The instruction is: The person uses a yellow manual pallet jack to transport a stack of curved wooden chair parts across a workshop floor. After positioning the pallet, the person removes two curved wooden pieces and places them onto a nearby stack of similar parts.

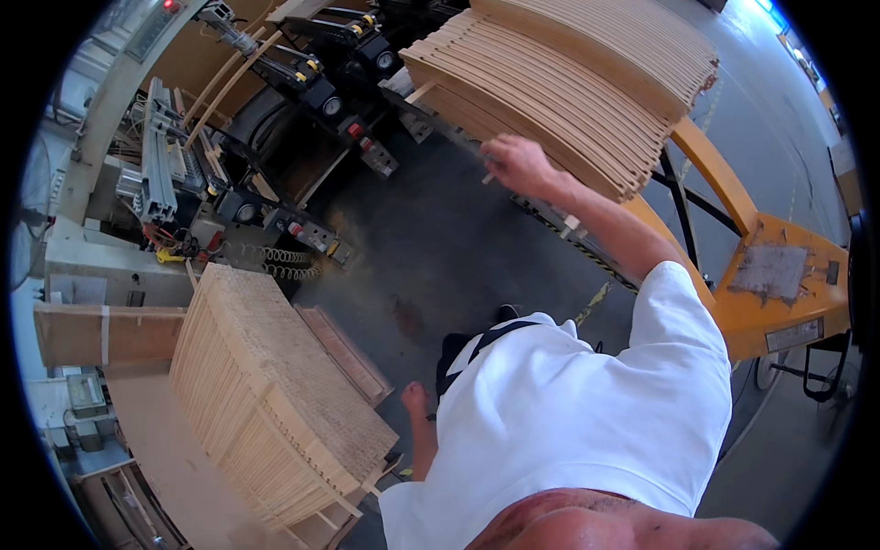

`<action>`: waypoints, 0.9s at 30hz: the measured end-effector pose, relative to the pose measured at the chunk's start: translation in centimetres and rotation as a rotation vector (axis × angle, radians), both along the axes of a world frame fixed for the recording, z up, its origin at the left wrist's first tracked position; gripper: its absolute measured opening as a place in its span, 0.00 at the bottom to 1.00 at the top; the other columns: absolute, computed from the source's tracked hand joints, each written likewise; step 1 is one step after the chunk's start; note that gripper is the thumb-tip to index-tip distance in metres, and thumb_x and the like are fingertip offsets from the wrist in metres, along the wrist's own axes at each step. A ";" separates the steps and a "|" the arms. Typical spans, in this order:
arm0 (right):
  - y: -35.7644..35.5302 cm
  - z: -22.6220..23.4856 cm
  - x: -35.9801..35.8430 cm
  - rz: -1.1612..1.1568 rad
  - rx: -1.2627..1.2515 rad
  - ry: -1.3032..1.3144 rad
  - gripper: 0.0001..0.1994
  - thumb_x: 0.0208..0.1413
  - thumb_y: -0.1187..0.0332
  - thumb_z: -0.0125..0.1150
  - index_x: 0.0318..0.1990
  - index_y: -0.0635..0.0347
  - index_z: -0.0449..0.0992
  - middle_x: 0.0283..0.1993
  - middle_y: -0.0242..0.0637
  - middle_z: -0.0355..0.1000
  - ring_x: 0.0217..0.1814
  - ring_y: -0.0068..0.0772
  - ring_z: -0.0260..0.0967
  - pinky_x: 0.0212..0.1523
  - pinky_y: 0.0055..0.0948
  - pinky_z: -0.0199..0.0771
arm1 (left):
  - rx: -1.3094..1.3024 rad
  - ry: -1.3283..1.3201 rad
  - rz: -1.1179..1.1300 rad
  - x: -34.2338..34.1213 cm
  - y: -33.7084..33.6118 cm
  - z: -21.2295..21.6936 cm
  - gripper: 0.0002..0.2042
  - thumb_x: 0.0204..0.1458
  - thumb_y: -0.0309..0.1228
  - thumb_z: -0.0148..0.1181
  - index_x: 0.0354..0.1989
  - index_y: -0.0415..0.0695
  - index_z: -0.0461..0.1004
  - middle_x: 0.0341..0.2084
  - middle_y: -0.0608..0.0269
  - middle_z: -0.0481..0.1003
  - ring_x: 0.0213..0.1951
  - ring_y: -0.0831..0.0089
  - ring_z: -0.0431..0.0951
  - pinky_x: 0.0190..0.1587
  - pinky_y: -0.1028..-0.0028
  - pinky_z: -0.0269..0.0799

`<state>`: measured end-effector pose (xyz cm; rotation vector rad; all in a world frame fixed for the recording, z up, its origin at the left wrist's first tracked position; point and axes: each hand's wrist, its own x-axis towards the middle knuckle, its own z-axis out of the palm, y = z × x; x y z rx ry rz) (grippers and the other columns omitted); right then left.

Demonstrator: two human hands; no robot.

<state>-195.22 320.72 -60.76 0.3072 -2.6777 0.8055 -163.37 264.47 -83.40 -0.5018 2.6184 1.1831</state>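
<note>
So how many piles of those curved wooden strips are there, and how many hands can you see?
Slat stacks: 2, one on the cart, one lower left
Hands: 2, right hand on the cart stack, left hand hanging low
Total: 4

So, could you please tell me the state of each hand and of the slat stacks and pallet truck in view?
Right hand: raised, fingers curled, touching the upper stack of curved slats.
Left hand: low at the person's side, holding nothing that shows.
Upper stack of curved slats: piled in neat layers above the truck.
Lower stack of slats: standing on end, packed tight.
Orange pallet truck: standing under the upper stack.
</note>
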 end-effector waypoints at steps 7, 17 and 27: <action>3.8 -3.1 -11.5 -0.439 0.378 -0.026 0.14 0.49 0.66 0.64 0.44 0.58 0.76 0.45 0.43 0.72 0.52 0.48 0.69 0.51 0.45 0.71 | 0.091 -0.302 0.200 -18.6 -4.0 -4.0 0.10 0.50 0.33 0.57 0.28 0.39 0.81 0.21 0.59 0.78 0.26 0.68 0.78 0.32 0.67 0.73; 2.1 -5.3 -12.8 -0.672 0.508 -0.018 0.12 0.48 0.72 0.63 0.41 0.56 0.72 0.45 0.39 0.69 0.51 0.46 0.66 0.52 0.44 0.67 | -0.120 -0.277 -0.286 -49.0 -0.7 -1.1 0.14 0.50 0.29 0.63 0.44 0.38 0.81 0.37 0.53 0.83 0.42 0.65 0.82 0.48 0.69 0.76; -0.8 2.7 -15.7 -0.722 0.305 0.001 0.19 0.54 0.75 0.61 0.54 0.54 0.74 0.49 0.44 0.71 0.54 0.51 0.67 0.52 0.47 0.69 | -0.057 -0.288 -0.264 -58.8 0.3 -3.3 0.12 0.49 0.32 0.63 0.41 0.44 0.83 0.35 0.55 0.83 0.43 0.65 0.83 0.50 0.69 0.76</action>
